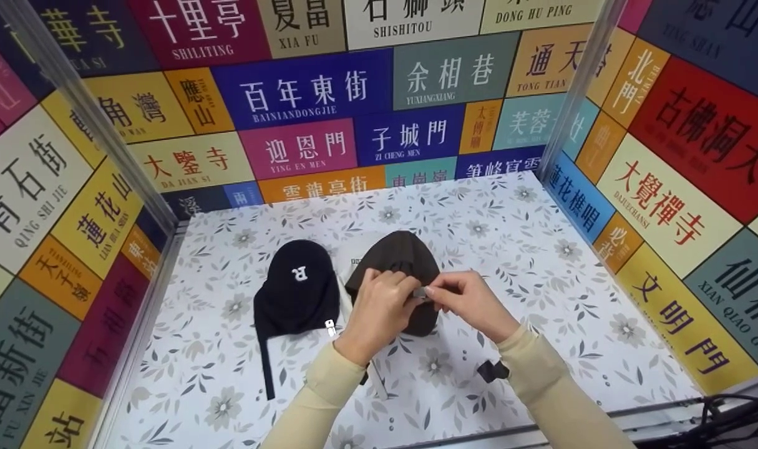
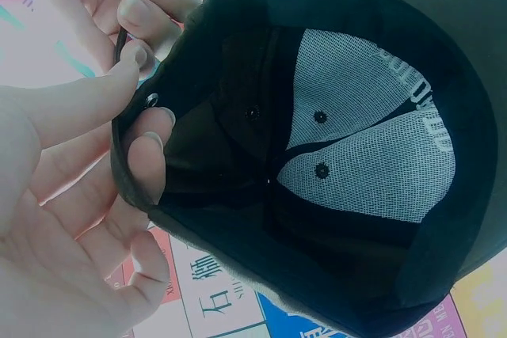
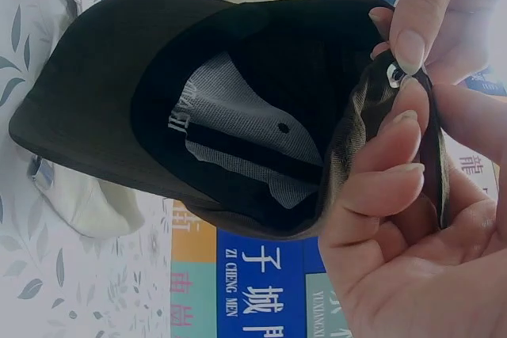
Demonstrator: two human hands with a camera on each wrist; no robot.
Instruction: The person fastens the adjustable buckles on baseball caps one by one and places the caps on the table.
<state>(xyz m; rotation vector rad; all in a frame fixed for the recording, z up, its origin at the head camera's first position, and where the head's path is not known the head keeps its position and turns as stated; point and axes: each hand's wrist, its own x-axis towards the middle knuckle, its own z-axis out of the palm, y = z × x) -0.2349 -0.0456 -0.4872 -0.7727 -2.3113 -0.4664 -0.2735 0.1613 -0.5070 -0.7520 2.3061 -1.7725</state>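
Note:
A dark brown baseball cap is held up off the table, its mesh-lined inside facing the wrist cameras. My left hand pinches the cap's back strap beside a small metal fitting. From the other side, my right hand also pinches the strap, thumb and fingertips close to that fitting. The strap end hangs along the right hand's fingers. In the left wrist view the left hand has its thumb and fingertips on the strap. Fingers partly hide the fitting.
A black cap with a white letter R lies on the left, its strap stretched toward me. A cream cap lies beside it, mostly hidden in the head view. Sign-printed panels enclose the flower-patterned table. Cables run at the lower right.

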